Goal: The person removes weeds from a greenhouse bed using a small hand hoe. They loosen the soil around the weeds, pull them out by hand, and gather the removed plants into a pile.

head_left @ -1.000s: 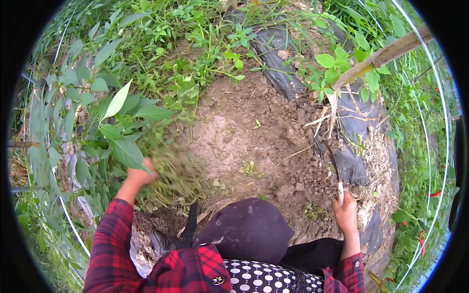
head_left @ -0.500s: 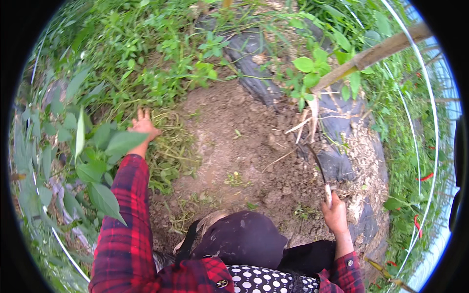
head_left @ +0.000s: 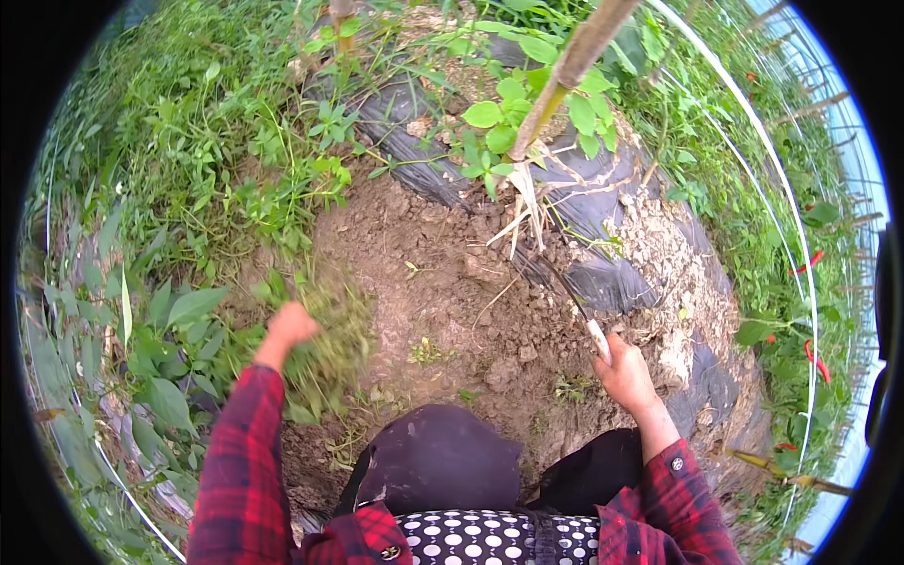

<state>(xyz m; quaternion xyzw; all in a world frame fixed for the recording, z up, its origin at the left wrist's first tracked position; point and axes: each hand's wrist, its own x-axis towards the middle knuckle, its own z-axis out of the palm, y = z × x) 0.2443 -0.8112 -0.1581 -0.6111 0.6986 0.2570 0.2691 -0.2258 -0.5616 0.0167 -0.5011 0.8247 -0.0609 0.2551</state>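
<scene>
My left hand (head_left: 290, 328) is closed on a bunch of pulled weeds (head_left: 331, 344), whose stems and leaves are smeared by motion. It is over the left side of the bare soil patch (head_left: 405, 282). On the right, my right hand (head_left: 629, 377) grips the pale handle of a sickle (head_left: 598, 337). The sickle's thin, dark, curved blade points up and left, its tip beside the dry leaves (head_left: 527, 202) at a stake's foot.
A wooden stake (head_left: 574, 71) rises from a ridge covered with torn black plastic film (head_left: 612, 282). Green weeds (head_left: 217, 160) grow thickly at the far left. Leafy plants (head_left: 174, 395) stand near my left arm. Red chili peppers (head_left: 817, 362) and a white hoop (head_left: 786, 179) are at the right.
My left hand, spread on the weeds before, has closed and come nearer with the bunch. The view has shifted right. My right hand still holds the sickle in much the same place.
</scene>
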